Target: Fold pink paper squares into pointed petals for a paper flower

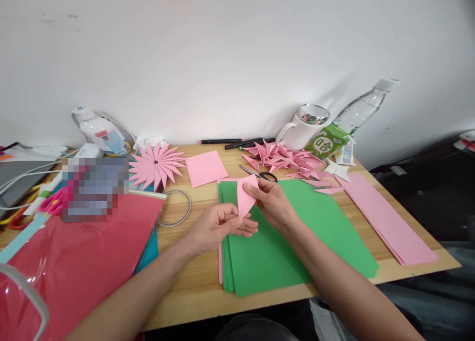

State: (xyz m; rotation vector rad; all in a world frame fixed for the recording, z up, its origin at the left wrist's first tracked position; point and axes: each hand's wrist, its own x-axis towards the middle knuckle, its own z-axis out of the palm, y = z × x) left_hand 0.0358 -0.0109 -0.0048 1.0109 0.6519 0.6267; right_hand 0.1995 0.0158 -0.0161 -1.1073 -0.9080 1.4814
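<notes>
A pink sheet of origami paper [245,196], folded to a kite shape with its point downward, is held up above the green paper stack [297,242]. My right hand [273,202] pinches its upper right side between thumb and fingers. At the lower tip, my left hand [222,224] closes its thumb against the fingers on the paper. Behind my hands lie black-handled scissors [265,174] and a pink square sheet [207,168]. Farther left rests a pink folded paper star [156,163] with many points.
Loose pink folded pieces [285,158] are heaped before a white mug [306,125], a green box [328,142] and a water bottle [365,106]. Pink strips [389,222] lie right. A red folder [89,252], tape ring [176,208] and white bottle [102,133] occupy the left.
</notes>
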